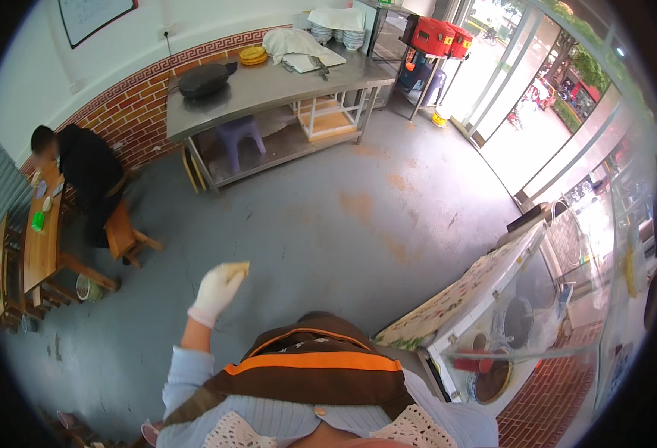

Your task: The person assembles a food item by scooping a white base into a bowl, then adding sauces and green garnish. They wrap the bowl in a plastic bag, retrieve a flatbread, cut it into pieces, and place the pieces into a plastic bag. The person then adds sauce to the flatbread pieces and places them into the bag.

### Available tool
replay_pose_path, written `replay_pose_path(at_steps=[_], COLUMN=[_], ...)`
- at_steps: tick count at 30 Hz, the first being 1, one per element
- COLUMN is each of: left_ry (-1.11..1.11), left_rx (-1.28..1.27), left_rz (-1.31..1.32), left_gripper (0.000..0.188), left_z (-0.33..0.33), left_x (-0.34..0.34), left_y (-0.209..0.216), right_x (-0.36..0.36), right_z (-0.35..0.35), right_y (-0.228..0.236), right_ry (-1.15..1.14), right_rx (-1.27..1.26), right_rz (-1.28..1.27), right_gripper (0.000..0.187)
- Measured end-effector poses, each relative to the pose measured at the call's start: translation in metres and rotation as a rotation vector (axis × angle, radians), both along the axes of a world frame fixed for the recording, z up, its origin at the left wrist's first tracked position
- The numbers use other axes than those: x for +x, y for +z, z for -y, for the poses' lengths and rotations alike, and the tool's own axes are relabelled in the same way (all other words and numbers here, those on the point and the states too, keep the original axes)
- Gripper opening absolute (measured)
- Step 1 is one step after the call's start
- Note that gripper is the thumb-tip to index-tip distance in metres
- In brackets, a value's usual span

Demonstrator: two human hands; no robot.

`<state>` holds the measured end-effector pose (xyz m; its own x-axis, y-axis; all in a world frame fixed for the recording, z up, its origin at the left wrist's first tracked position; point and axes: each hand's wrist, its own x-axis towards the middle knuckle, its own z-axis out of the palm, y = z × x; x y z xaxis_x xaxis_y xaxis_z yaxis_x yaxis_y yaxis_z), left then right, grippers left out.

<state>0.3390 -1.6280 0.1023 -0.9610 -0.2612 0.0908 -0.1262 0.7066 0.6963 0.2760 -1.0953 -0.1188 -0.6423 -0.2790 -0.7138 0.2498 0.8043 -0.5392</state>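
My left hand [215, 296], in a white glove, is held out over the grey floor in front of me. Its fingers are closed on a small pale-yellow flat piece [237, 267], whose exact kind I cannot make out. Nothing else touches that hand. My right hand does not show; the right sleeve runs down beside my brown apron [313, 372] with its orange band.
A steel table [268, 93] with a dark pan [205, 80] stands ahead. To the left, a person [89, 172] sits on a wooden bench [123, 233] at a wooden table [41, 250]. A glass-screened counter [448, 347] with pots is close on my right.
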Motion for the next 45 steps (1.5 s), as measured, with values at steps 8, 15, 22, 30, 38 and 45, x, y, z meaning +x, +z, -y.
replay_pose_path(at_steps=[8,15,22,30,38,45], left_ry=[-0.059,0.241,0.224,-0.063,0.196,0.232], left_rx=[-0.048,-0.212,-0.596,-0.464,-0.367,-0.328], left_rz=[-0.239,0.049,0.059,0.114,-0.235,-0.273], left_gripper=[0.033,0.072,0.074,0.032,0.039,0.034], left_z=[0.206,0.444,0.645,0.730,0.861,0.900], left_x=[-0.320,-0.502,-0.700,-0.738,-0.798,-0.815], left_y=[0.010,-0.027,-0.090,-0.035,0.123,0.127], right_x=[-0.173,-0.464,-0.674,-0.733,-0.826,-0.816], right_z=[0.123,0.274,0.532,0.712,1.059,1.238], right_y=[-0.049,-0.054,0.027,0.090,0.152,0.138], right_ry=[-0.035,0.578,-0.162,0.074,0.989,1.355], right_rx=[0.078,0.157,-0.339,-0.234,-0.449,0.126], right_rz=[0.078,-0.522,-0.485,-0.252,-0.899,-0.827], right_gripper=[0.047,0.045,0.034,0.034,0.053,0.082])
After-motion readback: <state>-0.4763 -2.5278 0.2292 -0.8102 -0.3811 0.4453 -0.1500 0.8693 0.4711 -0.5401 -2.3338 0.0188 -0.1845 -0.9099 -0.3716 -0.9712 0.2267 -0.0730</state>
